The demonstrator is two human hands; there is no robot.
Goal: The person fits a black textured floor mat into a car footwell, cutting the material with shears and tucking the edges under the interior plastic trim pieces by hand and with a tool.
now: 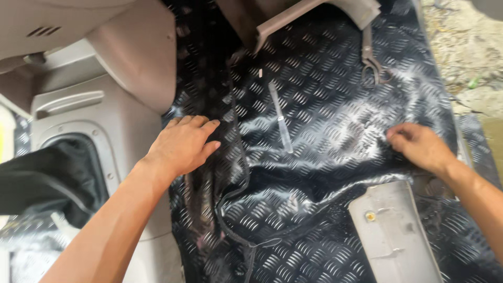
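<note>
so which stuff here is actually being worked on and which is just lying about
In hand:
- black tread-pattern floor mat, pressed flat by left hand and right hand

Lying about:
- thin clear tool on the mat
- metal pedal lever
- grey trim plate
- grey console

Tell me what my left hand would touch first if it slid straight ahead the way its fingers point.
Probably the thin clear strip lying on the black patterned mat. The left hand rests flat with fingers pointing up and right, and only bare mat lies between.
</note>
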